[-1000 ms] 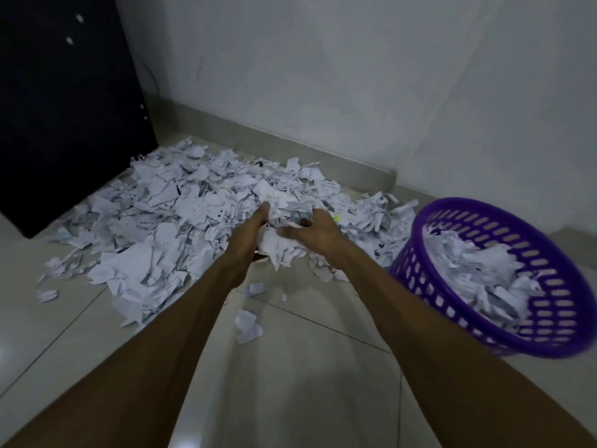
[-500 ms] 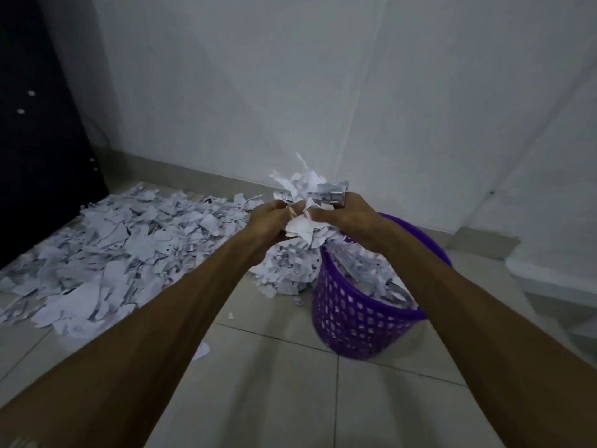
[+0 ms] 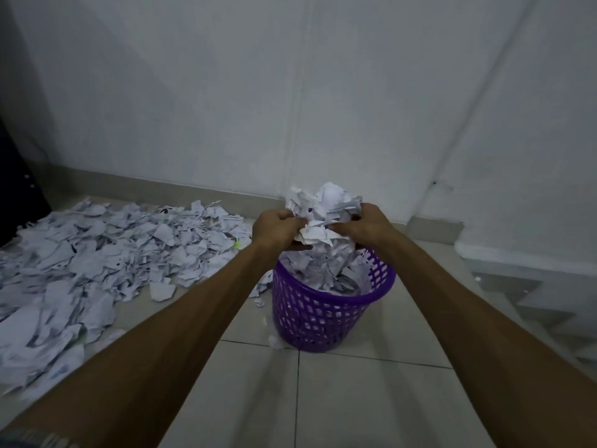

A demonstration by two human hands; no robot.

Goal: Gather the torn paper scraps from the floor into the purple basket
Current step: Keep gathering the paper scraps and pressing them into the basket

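Note:
A purple lattice basket [image 3: 323, 321] stands upright on the tiled floor, with torn white paper inside it. Directly above its mouth I hold a bunch of torn paper scraps [image 3: 326, 208] between both hands. My left hand [image 3: 274, 229] grips the bunch from the left and my right hand [image 3: 371, 226] grips it from the right. Some scraps hang down from the bunch toward the basket. A wide pile of torn paper scraps [image 3: 97, 263] covers the floor to the left.
White walls meet in a corner behind the basket. A dark cabinet [image 3: 16, 189] stands at the far left edge. A raised white ledge [image 3: 517, 263] runs along the right. A few stray scraps [image 3: 274, 341] lie at the basket's foot.
Both hands lifted a bunch of scraps off the floor pile and carried it rightward until it came over the basket. The view turned right with them.

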